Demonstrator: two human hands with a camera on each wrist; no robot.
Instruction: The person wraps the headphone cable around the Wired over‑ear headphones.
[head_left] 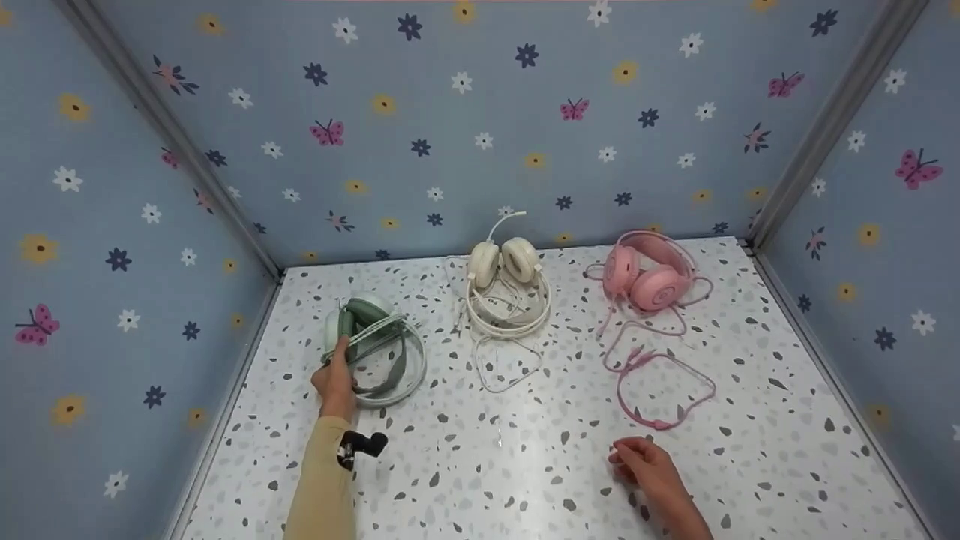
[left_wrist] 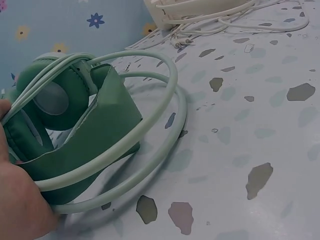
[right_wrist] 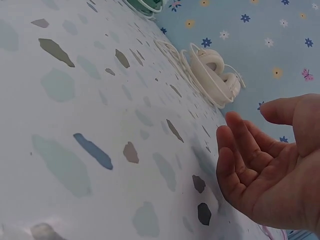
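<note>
At the left of the table, green headphones (head_left: 367,309) lie with their band toward the front. My left hand (head_left: 336,381) grips their near left side, thumb on top by the ear cushions. In the left wrist view, the thumb of that hand (left_wrist: 22,197) presses on the bundled pale cable, which runs across the green headphones (left_wrist: 112,117). The fingers under the headphones are hidden. My right hand (head_left: 649,466) is at the front right, holding nothing. The right wrist view has this hand (right_wrist: 270,165) palm up-turned, fingers loosely bent, thumb apart from them.
Cream headphones (head_left: 517,259) with a coiled cable sit at the back middle. Pink headphones (head_left: 656,289) are at the back right, their pink cable (head_left: 637,416) looping forward toward my right hand. Flower-patterned panels (head_left: 480,120) stand behind and at both sides of the speckled white table (head_left: 480,465).
</note>
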